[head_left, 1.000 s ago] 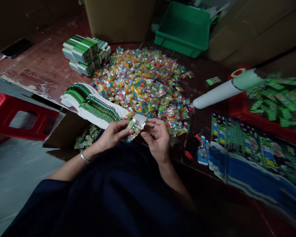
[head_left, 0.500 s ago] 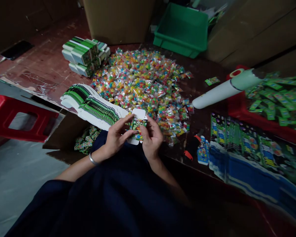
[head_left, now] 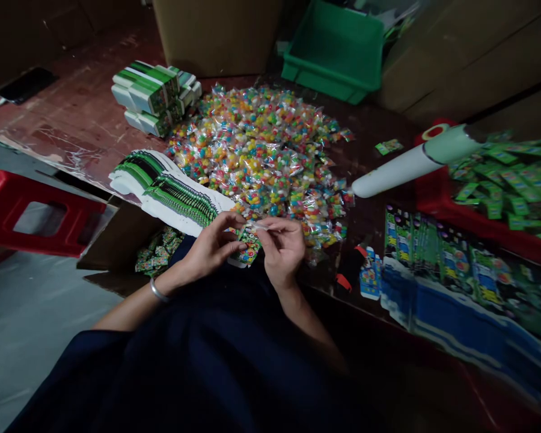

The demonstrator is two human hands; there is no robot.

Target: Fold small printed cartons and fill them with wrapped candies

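Both hands meet at the near edge of the dark wooden bench (head_left: 379,129), over the person's dark blue lap. The left hand (head_left: 210,245) has its grip closed around a small green printed cardboard box (head_left: 247,248), thumb on top and fingers underneath, holding it just beside the body. The right hand (head_left: 282,246) pinches the box's white end flap (head_left: 258,227) between thumb and forefinger, the other fingers curled in; the flap looks partly folded, not yet tucked flat, so this box seems to be mid-closing.

Judging by how things lie, much is left. A big heap of clear sachets filled with coloured sweets (head_left: 259,150) covers the middle of the bench, touching the fanned stack of flat green-and-white carton blanks (head_left: 165,189) to its left. Beyond that stands a small pile of finished green-and-white boxes (head_left: 155,96), only a few compared with the heap. A brown carton below the bench edge (head_left: 130,240) holds more small packs. To the right lie a white plastic tube (head_left: 410,162), a red tray of green packets (head_left: 500,204) and blue printed card sheets (head_left: 455,264); a green plastic bin (head_left: 336,51) sits at the back.
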